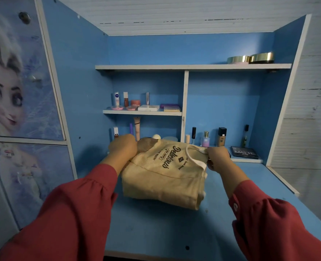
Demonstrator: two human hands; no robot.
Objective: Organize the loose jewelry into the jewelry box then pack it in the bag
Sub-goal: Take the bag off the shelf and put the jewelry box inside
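A: Bag (163, 178): a beige cloth tote printed "Delicious", lying on its side on the blue desk (156, 228), mouth turned toward the shelves. Why is it held at both ends?

B: Reading from the left. The left hand (123, 146), in a red sleeve (67, 210), sits at the bag's far-left corner with its fingers curled over the cloth, gripping that edge. A rounded brown shape (146, 146) shows just beside it at the opening; whether this is the jewelry box cannot be told from here.

A: And the centre?

B: The bag bulges evenly, which suggests something already sits inside. No loose jewelry is visible on the desk, so the packing step appears to be near its end.

A: The right side?

B: The right hand (217, 158) pinches the white-edged handle strap (200, 157) between thumb and fingers, drawing it taut. With one hand anchoring the corner and the other pulling the strap, the mouth is likely being closed or straightened.

A: Surroundings?

B: Cosmetics bottles (206, 138) stand behind the bag, a dark "MATTE" palette (244, 152) lies to the right, and two gold tins (250, 58) rest on the top shelf, well apart from the work.
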